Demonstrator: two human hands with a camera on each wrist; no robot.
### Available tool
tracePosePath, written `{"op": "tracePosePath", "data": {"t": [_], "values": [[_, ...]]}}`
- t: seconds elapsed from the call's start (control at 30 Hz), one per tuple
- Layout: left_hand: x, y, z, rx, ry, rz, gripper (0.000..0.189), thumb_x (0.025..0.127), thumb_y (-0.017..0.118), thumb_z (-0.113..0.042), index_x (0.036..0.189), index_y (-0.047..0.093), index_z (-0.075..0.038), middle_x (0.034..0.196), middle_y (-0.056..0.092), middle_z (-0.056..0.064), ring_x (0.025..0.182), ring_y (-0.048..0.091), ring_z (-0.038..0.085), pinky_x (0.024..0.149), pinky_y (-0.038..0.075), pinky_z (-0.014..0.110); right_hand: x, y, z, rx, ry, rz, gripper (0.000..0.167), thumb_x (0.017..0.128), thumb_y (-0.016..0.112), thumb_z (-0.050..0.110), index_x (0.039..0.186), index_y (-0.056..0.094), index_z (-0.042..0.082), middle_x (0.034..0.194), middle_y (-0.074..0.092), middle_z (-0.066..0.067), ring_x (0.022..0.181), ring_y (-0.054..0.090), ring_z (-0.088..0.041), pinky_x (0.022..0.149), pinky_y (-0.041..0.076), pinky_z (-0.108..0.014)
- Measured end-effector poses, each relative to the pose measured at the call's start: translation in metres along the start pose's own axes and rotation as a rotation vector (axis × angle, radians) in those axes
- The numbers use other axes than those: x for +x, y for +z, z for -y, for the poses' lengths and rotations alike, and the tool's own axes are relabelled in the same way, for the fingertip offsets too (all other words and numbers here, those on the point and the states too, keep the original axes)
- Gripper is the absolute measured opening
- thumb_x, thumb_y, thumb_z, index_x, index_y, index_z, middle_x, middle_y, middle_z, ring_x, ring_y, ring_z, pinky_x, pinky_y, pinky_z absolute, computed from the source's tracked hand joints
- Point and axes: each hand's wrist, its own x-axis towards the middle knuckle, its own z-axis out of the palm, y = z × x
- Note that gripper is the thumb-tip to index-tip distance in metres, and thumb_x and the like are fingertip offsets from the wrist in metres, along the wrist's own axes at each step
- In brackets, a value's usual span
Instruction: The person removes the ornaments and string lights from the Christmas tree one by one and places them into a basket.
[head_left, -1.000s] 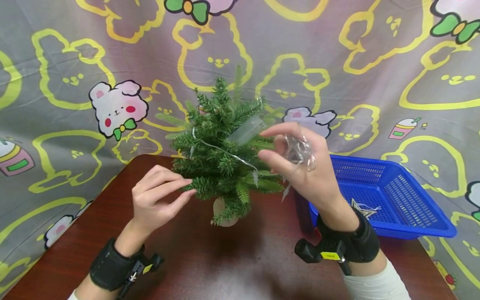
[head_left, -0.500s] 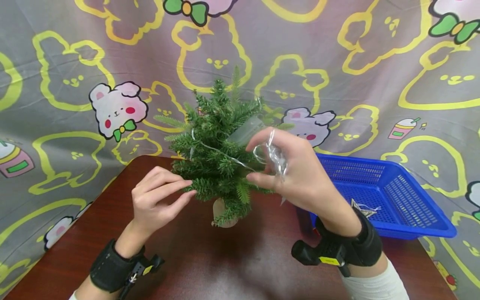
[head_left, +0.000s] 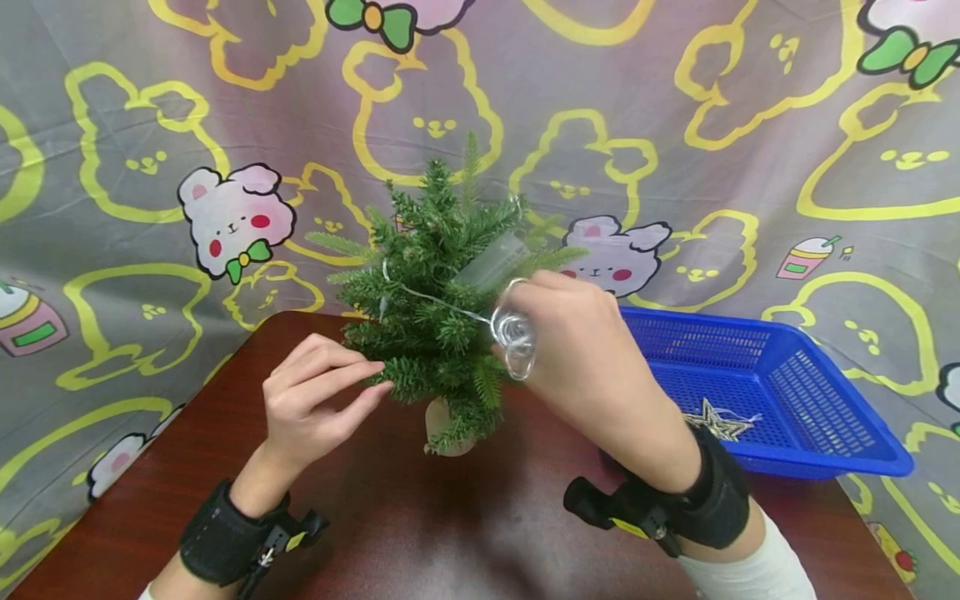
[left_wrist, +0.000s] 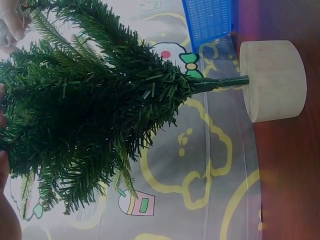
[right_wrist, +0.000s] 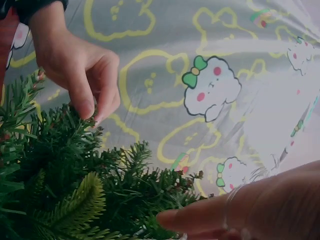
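Note:
A small artificial Christmas tree [head_left: 438, 321] stands upright on a pale round base [left_wrist: 275, 80]. My left hand [head_left: 311, 400] pinches the tip of a lower left branch between thumb and fingers; the right wrist view shows this left hand [right_wrist: 77, 70] too. My right hand [head_left: 585, 358], at the tree's right side, holds a bunched coil of clear string lights [head_left: 517, 333]. From that coil one strand [head_left: 446, 304] crosses the tree's front to the left. A translucent flat piece [head_left: 491, 262] lies among the upper right branches. The right fingertips are mostly hidden in the head view.
On the right of the dark wooden table [head_left: 480, 542] stands a blue perforated basket [head_left: 840, 375]. Inside it lies a glittery star ornament [head_left: 716, 421]. A patterned cloth [head_left: 247, 75] hangs close behind the tree. Both wrists wear black straps with cameras.
My right hand has moved left and slightly down toward the tree's front, turning its back to the head camera and carrying the coil along. The left hand has stayed at its branch.

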Motion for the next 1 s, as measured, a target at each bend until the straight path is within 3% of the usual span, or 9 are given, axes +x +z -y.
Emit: {"op": "tracePosePath", "data": {"t": [0.13,0.27,0.43,0.5,0.7,0.8,0.9,1.0], "values": [[-0.001,0.0,0.0,0.0,0.007,0.001,0.027,0.083,0.081,-0.023,0.074,0.077,0.003,0.068,0.067,0.01,0.064,0.054,0.02,0.061,0.042,0.029,0.0,0.003,0.0,-0.06,0.026,0.042,0.024,0.067,0.074,-0.003,0.08,0.071,0.017,0.071,0.061,0.001,0.067,0.063,-0.023,0.062,0.052,-0.04],[-0.001,0.0,-0.001,0.004,0.018,0.006,0.027,0.083,0.08,-0.022,0.074,0.077,0.003,0.069,0.067,0.01,0.064,0.054,0.02,0.06,0.041,0.029,-0.002,0.005,-0.004,-0.031,0.011,0.023,0.026,0.069,0.07,-0.007,0.078,0.071,0.016,0.071,0.061,0.001,0.068,0.062,-0.021,0.064,0.052,-0.039],[0.0,0.002,-0.005,0.013,0.039,-0.003,0.028,0.084,0.079,-0.022,0.073,0.076,0.004,0.067,0.066,0.011,0.062,0.053,0.021,0.059,0.041,0.029,-0.005,0.006,-0.01,0.034,-0.011,-0.053,0.007,0.082,0.077,0.013,0.079,0.072,0.016,0.076,0.063,0.0,0.072,0.063,-0.018,0.065,0.053,-0.036],[0.001,0.002,-0.007,0.017,0.048,-0.009,0.029,0.085,0.079,-0.021,0.071,0.076,0.004,0.066,0.066,0.011,0.061,0.052,0.021,0.058,0.041,0.029,-0.005,0.006,-0.012,0.049,-0.01,-0.082,0.012,0.086,0.077,0.025,0.08,0.071,0.016,0.078,0.064,0.001,0.073,0.064,-0.018,0.065,0.053,-0.035],[0.002,0.005,-0.011,0.038,0.071,-0.028,0.031,0.085,0.079,-0.022,0.071,0.075,0.005,0.065,0.065,0.012,0.06,0.052,0.022,0.056,0.041,0.03,-0.005,0.008,-0.017,0.047,-0.007,-0.11,0.014,0.089,0.074,0.028,0.083,0.07,0.015,0.078,0.069,0.0,0.073,0.063,-0.019,0.063,0.05,-0.036],[0.002,0.005,-0.01,0.036,0.056,-0.064,0.033,0.083,0.081,-0.025,0.073,0.075,0.006,0.067,0.067,0.015,0.062,0.055,0.024,0.061,0.043,0.03,-0.004,0.009,-0.017,0.067,-0.017,-0.121,0.011,0.089,0.074,0.025,0.087,0.071,0.014,0.08,0.072,-0.001,0.071,0.065,-0.018,0.063,0.05,-0.036],[0.003,0.005,-0.006,0.007,0.014,-0.146,0.037,0.085,0.079,-0.028,0.076,0.075,0.008,0.072,0.069,0.019,0.067,0.058,0.027,0.069,0.047,0.028,-0.003,0.009,-0.017,0.103,-0.03,-0.139,0.007,0.088,0.075,0.02,0.09,0.074,0.013,0.084,0.074,-0.001,0.071,0.067,-0.016,0.062,0.051,-0.034],[0.004,0.002,-0.002,-0.027,-0.088,-0.251,0.042,0.09,0.073,-0.029,0.078,0.073,0.011,0.076,0.069,0.021,0.071,0.06,0.024,0.075,0.048,0.023,-0.003,0.01,-0.018,0.136,-0.044,-0.166,0.007,0.087,0.075,0.016,0.093,0.075,0.013,0.085,0.073,-0.002,0.073,0.066,-0.015,0.063,0.051,-0.032]]}}
